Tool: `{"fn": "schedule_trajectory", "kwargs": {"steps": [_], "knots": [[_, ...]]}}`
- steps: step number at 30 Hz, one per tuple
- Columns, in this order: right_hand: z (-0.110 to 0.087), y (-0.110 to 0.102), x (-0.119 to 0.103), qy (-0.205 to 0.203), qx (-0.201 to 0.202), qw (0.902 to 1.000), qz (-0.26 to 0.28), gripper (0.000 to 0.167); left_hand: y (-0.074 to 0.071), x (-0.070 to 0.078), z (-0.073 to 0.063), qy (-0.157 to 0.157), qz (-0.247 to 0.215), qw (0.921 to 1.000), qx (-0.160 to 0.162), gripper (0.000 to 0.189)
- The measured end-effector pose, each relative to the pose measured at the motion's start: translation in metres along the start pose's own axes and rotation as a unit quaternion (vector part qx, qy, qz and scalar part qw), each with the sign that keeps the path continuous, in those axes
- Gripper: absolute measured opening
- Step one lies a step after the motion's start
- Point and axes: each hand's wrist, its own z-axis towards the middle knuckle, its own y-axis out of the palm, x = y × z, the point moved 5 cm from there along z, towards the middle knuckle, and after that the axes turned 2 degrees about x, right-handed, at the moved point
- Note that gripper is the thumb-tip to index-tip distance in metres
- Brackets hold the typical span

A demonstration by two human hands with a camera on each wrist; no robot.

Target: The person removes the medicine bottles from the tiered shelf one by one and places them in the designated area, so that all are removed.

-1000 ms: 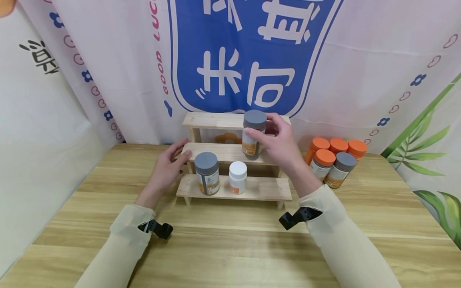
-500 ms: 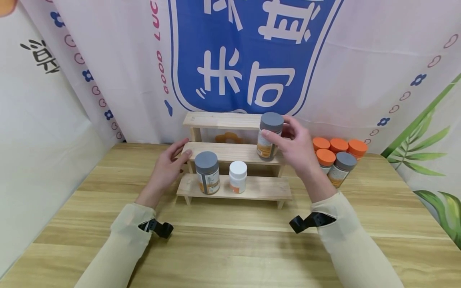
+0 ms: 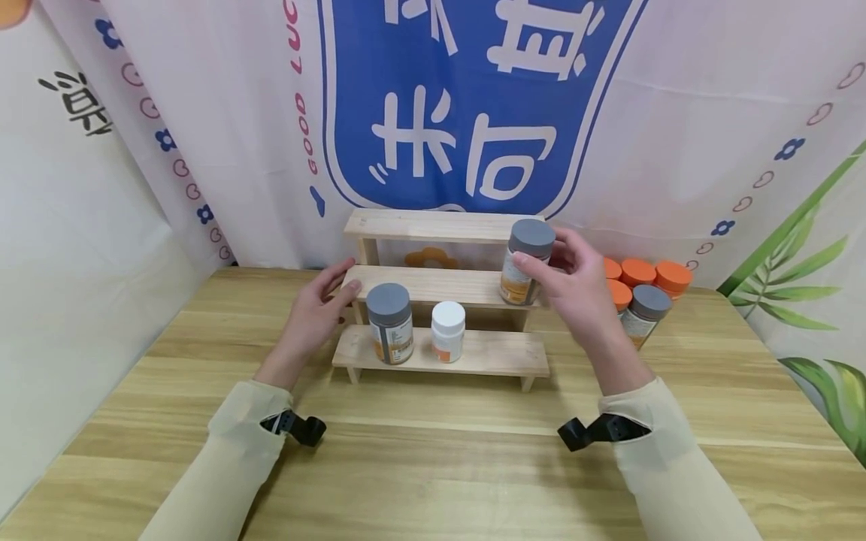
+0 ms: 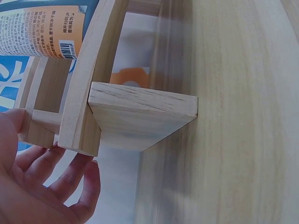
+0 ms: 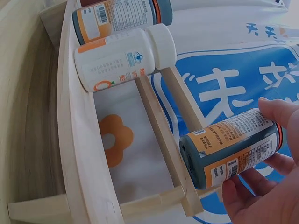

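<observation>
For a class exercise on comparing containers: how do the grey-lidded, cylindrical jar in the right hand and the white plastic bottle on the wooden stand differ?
The grey-lidded cylindrical jar is larger than the white plastic bottle.
The jar's lid is grey; the bottle's is white.
The right hand grips the jar, while the bottle stands unheld on the lowest wooden shelf.
Both are lidded, with orange on their labels.

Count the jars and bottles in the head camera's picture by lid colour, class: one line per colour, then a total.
Grey lids: 3
Orange lids: 4
White lid: 1
Total: 8
</observation>
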Motion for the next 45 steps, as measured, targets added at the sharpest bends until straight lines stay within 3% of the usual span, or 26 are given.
{"fn": "schedule_trajectory", "kwargs": {"steps": [22, 31, 38, 45], "knots": [[-0.005, -0.042, 0.009, 0.010, 0.063, 0.9980, -0.004, 0.051, 0.003, 0.002, 0.001, 0.007, -0.001, 1.0000, -0.004, 0.061], [-0.005, -0.066, 0.007, 0.013, 0.094, 0.9952, 0.026, 0.047, 0.001, -0.001, 0.001, -0.007, 0.001, 1.0000, -0.005, 0.061], [-0.008, -0.089, 0.003, -0.011, 0.120, 0.9887, 0.088, 0.043, 0.001, 0.001, 0.000, -0.001, 0.000, 1.0000, -0.005, 0.061], [-0.010, -0.117, 0.003, -0.003, 0.170, 0.9816, 0.086, 0.041, 0.001, 0.002, -0.001, 0.002, 0.000, 1.0000, -0.003, 0.061]]}}
